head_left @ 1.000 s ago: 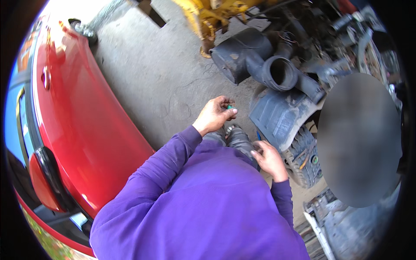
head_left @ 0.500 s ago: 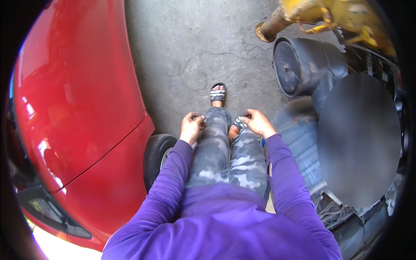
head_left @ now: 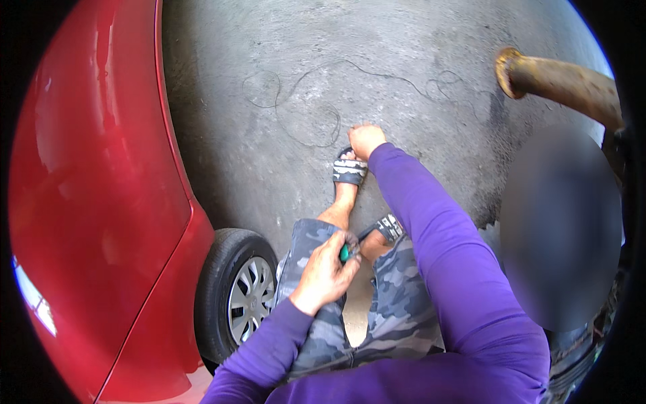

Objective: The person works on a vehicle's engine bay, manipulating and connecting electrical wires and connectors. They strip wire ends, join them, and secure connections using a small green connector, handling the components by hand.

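The person is wearing purple sleeves and camouflage shorts, and both forearms are coming in from the lower edge. Taking the car wheel as the landmark: the left hand is sitting just to the right of the wheel, over the left knee, its fingers wrapping tightly around a screwdriver with a green handle. The dark shaft of the tool is pointing up and to the right, away from the wheel, toward the strap of a sandal on the right foot.

Farther from the wheel, up and to the right, the left foot is resting on the concrete floor in another striped sandal. The right hand is reaching down just beyond that foot's toes, fingers curling onto the floor; whether it is gripping anything I cannot tell.

Beyond the hand, a thin wire is lying in loose loops across the floor. Above and left of the wheel, the red car body is filling that side. Far to the right of the wheel, a rusty pipe is jutting in from the edge.
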Action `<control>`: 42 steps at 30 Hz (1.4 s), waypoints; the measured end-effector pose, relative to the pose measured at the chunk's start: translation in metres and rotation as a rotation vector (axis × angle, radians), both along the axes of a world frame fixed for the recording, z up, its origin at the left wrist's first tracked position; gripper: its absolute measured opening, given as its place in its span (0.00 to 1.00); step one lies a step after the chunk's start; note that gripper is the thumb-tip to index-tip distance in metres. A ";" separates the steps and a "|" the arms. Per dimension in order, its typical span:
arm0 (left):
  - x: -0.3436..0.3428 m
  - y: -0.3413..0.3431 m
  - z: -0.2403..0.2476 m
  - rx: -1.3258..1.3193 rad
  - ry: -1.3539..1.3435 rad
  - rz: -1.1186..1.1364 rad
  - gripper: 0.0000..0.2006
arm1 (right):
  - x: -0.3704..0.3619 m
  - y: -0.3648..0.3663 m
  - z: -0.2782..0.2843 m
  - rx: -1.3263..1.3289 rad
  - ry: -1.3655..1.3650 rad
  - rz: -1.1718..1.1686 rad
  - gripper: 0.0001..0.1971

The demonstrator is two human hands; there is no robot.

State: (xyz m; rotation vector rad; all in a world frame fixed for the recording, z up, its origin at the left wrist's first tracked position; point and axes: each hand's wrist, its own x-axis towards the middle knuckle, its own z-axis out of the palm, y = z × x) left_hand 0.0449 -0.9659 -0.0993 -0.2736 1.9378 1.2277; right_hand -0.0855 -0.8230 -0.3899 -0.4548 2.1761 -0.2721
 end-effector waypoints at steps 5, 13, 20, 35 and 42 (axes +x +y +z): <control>-0.014 -0.035 -0.007 0.056 0.053 0.117 0.14 | -0.036 -0.056 -0.089 -0.219 0.554 0.081 0.19; -0.007 -0.043 -0.014 0.074 -0.084 0.225 0.14 | -0.025 0.000 -0.051 -0.024 -0.102 -0.254 0.15; 0.017 -0.007 -0.014 -0.024 0.051 0.351 0.14 | 0.054 0.052 0.144 -0.877 -0.026 -1.411 0.13; -0.087 0.122 0.273 0.659 0.110 -0.076 0.14 | 0.172 0.138 0.562 -0.993 0.436 -1.177 0.13; 0.008 0.183 0.416 0.410 0.517 -0.736 0.14 | 0.243 0.193 0.744 -0.745 0.798 -1.100 0.10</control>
